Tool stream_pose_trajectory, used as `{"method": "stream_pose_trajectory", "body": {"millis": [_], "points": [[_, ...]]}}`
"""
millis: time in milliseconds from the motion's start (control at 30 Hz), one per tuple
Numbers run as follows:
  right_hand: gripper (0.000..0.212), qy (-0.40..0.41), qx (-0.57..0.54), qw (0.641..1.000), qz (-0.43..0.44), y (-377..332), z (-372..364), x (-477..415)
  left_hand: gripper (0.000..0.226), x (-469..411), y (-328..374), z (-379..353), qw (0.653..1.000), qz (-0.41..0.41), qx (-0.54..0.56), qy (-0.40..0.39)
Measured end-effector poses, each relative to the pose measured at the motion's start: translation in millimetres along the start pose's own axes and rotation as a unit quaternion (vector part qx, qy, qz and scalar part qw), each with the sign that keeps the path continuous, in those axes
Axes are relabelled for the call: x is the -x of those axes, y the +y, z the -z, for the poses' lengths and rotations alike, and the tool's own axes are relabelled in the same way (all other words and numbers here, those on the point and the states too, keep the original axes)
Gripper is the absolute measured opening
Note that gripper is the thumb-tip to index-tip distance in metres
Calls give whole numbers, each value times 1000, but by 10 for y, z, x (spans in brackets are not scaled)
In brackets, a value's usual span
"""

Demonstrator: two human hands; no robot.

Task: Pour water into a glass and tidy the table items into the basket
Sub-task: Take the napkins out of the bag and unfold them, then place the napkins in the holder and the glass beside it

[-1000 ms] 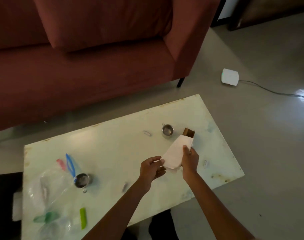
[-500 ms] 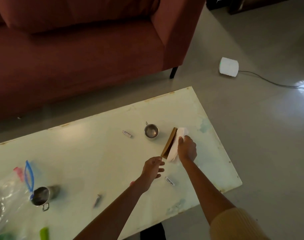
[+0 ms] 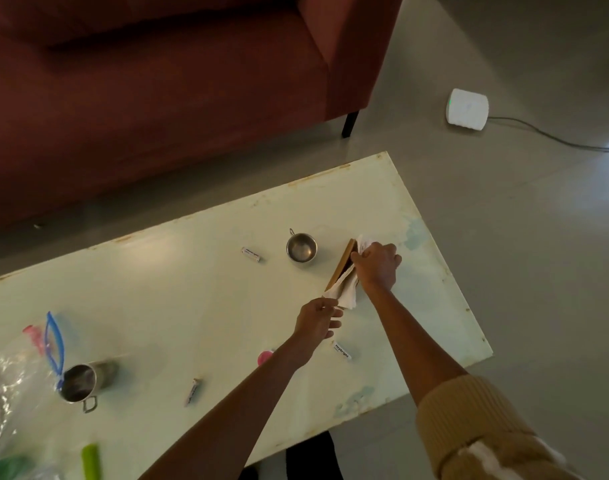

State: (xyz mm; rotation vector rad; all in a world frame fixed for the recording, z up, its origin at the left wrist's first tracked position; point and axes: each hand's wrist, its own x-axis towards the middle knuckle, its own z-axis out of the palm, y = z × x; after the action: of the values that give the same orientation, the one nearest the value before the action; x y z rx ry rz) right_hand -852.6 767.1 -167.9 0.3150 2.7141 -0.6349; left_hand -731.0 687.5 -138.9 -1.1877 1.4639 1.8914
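Observation:
On the pale green table (image 3: pixel 192 306) my right hand (image 3: pixel 377 266) grips white tissue paper (image 3: pixel 346 292) and presses it into a slim wooden holder (image 3: pixel 342 263) at the right side. My left hand (image 3: pixel 316 320) pinches the near end of the holder and tissue. A small steel cup (image 3: pixel 301 248) stands just left of the holder. A second steel cup with a handle (image 3: pixel 79 382) lies on its side at the near left. No basket or water container is in view.
Small batteries (image 3: pixel 251 254) (image 3: pixel 341 350) (image 3: pixel 192 391) lie scattered. A clear zip bag with a blue seal (image 3: pixel 19 372) and a green strip (image 3: pixel 90 460) sit at the near left, a pink item (image 3: pixel 265 356) under my left forearm. A red sofa (image 3: pixel 157 98) stands behind; a white device (image 3: pixel 467 109) with a cable on the floor.
The tissue has gone from held flat above the table down into the wooden holder. My right hand moved forward onto it; my left hand came up to the holder's near end. The camera shifted right.

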Motion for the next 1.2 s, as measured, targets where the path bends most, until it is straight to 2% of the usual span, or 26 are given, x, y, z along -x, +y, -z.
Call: {"method": "stream_pose_trajectory", "body": {"millis": [100,200,267,467,633,733,833,900,1000,1100,1200], "points": [[37,24,-114,992,-54,-13,86,125,18,45,-2,72,1000,-7,-12,-1],[24,59,-196,977,-59,-14,93,444,20,84,42,217,998,-34,-43,9],[15,49,-230,971,-42,-77,22,731,24,129,59,370,996,-57,-67,18],[11,-101,-285,953,34,-509,-432,1756,28,507,-227,1137,979,-144,-122,81],[19,-242,-256,933,68,-889,-1055,2684,30,938,-956,2188,937,-186,-198,220],[19,-298,-226,923,88,-1039,-1372,3203,33,1246,-1444,2823,896,-195,-224,330],[26,-337,-195,916,101,-1130,-1662,3632,43,1493,-1801,3409,838,-144,-289,440],[31,-355,-178,912,103,-1163,-1812,3868,62,1623,-2010,3722,820,-55,-312,476],[31,-376,-156,908,101,-1171,-1976,4117,90,1717,-2282,3995,865,81,-232,437],[30,-382,-136,909,99,-1160,-2091,4245,96,1695,-2398,4091,892,86,-156,416],[30,-376,-121,913,99,-1158,-2158,4293,88,1675,-2397,4104,889,80,-126,432]]}}
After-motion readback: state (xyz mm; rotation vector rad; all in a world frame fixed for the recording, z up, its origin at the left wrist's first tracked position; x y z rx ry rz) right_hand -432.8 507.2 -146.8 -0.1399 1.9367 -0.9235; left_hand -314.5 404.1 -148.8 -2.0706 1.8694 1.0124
